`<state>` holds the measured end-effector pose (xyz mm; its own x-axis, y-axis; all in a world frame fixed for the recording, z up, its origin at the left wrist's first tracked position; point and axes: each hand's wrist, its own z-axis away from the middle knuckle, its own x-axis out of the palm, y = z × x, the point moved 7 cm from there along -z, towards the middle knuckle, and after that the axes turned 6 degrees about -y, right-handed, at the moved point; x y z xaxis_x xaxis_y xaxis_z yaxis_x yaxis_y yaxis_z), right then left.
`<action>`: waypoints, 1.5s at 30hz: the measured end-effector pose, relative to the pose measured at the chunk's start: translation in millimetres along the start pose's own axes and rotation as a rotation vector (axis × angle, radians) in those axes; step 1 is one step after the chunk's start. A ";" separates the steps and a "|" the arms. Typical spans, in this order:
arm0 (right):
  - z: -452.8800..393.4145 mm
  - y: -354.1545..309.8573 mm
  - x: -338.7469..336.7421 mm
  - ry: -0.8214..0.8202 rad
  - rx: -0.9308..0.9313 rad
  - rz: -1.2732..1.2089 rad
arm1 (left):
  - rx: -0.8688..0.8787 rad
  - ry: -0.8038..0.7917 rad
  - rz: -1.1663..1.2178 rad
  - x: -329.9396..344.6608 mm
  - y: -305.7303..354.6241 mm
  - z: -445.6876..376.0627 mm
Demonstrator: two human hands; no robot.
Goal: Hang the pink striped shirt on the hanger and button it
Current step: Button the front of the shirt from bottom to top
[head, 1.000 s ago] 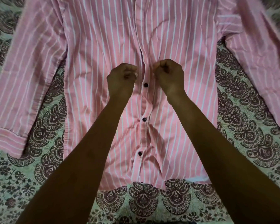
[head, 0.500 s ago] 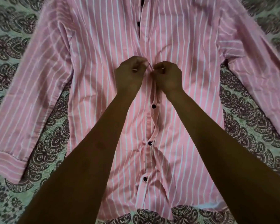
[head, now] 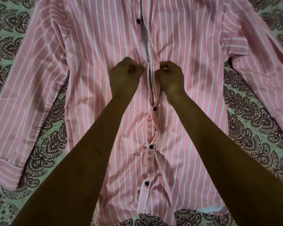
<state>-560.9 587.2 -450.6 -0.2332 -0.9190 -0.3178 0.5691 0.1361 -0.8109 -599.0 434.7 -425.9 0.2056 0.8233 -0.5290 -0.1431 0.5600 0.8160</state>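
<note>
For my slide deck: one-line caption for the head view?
Both hands, left hand and right hand, pinch the pink striped shirt at its placket.

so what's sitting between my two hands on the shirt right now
In the head view, only the pink striped shirt's front placket edge runs between your left hand and right hand, still open there.

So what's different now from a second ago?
Both hands, left and right, have moved up the shirt front and now pinch its two edges at the next gap above the three closed buttons. The shirt stays flat on the patterned bedsheet, sleeves spread.
</note>
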 end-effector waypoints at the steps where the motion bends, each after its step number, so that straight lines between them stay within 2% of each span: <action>1: 0.0 -1.3 0.1 0.009 -0.024 0.014 | 0.011 0.021 0.052 0.9 6.1 0.2; 4: -1.4 0.1 0.5 0.016 -0.023 -0.015 | 0.068 -0.038 0.055 12.4 19.9 -4.0; 8: -5.1 4.0 -4.0 0.041 0.021 -0.060 | 0.113 -0.093 -0.129 20.5 21.4 -11.4; 11: -6.7 3.8 -5.8 0.046 0.026 -0.066 | 0.040 -0.095 -0.216 16.4 6.8 -12.1; 15: -6.6 3.4 -2.9 0.037 0.011 -0.074 | -0.014 -0.089 -0.166 11.9 -1.5 -10.8; 19: -1.7 1.5 -1.4 0.004 -0.009 -0.052 | -0.039 -0.072 -0.306 16.1 0.7 -15.3; 23: 2.8 1.1 -0.8 -0.002 -0.011 -0.047 | -0.138 -0.093 -0.358 17.3 -0.2 -19.6; 33: 15.3 0.9 -2.1 0.071 -0.027 -0.155 | -0.168 -0.109 0.109 16.4 21.3 -5.4; 41: 19.2 -5.8 -1.4 0.041 -0.053 -0.215 | -0.203 -0.145 0.243 11.1 20.9 -1.9; 45: 21.8 -10.0 6.8 -0.048 -0.106 -0.191 | -0.214 -0.168 0.249 10.3 21.6 -3.8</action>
<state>-551.0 571.5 -434.0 -0.2892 -0.9482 -0.1317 0.4313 -0.0063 -0.9022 -603.6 455.6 -414.5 0.2926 0.9201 -0.2605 -0.4041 0.3659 0.8384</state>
